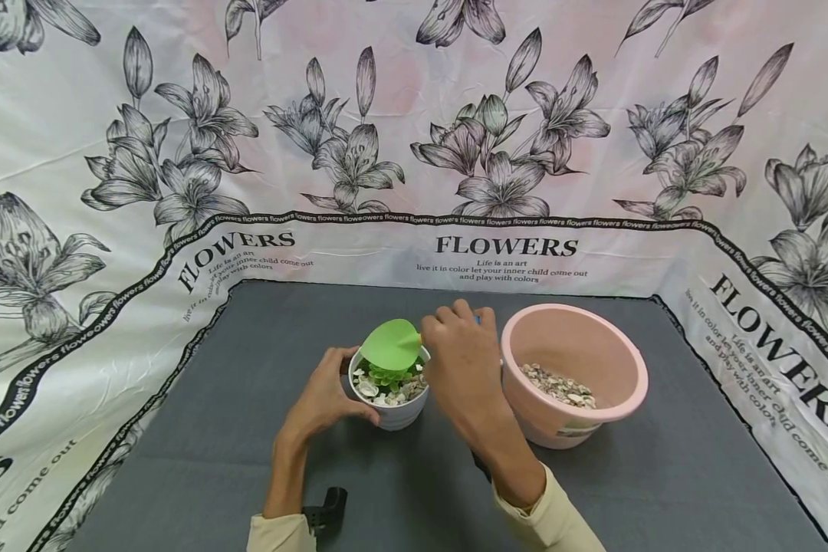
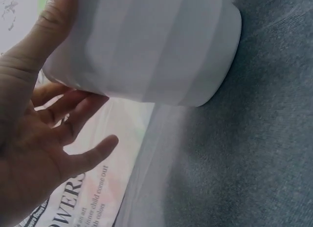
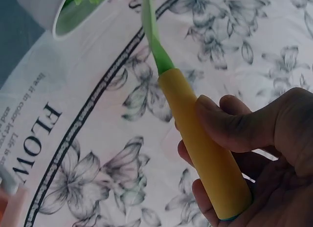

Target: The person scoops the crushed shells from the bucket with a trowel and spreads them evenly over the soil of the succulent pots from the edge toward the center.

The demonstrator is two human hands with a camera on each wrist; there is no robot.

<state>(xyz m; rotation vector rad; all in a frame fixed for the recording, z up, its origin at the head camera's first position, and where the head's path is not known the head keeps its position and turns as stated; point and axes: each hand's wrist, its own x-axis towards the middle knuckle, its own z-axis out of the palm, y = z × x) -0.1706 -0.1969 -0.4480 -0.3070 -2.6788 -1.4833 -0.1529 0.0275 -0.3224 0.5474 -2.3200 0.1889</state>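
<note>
A person's left hand (image 1: 324, 395) holds a white pot (image 1: 400, 418) between thumb and curled fingers, the little finger reaching away from its faceted, matte wall, while the right hand (image 1: 461, 364) grips a trowel (image 1: 391, 345) by its smooth, cylindrical yellow handle (image 3: 203, 146). The trowel's rounded green blade is above the white pot, over bright green leaves (image 1: 389, 378) ringed by pale, flaky chips (image 1: 372, 392). Just to the right stands a larger pink pot (image 1: 628, 368), round and smooth with a thick, flared rim, more mottled chips (image 1: 559, 386) lying in its bottom. Both pots are at a dark gray, fine-grained cloth surface (image 1: 179, 460), before a glossy, rippled white-and-pink backdrop (image 1: 400, 176) of black line-drawn lilies, lettered "FLOWERS" above its dark-edged lower border.
</note>
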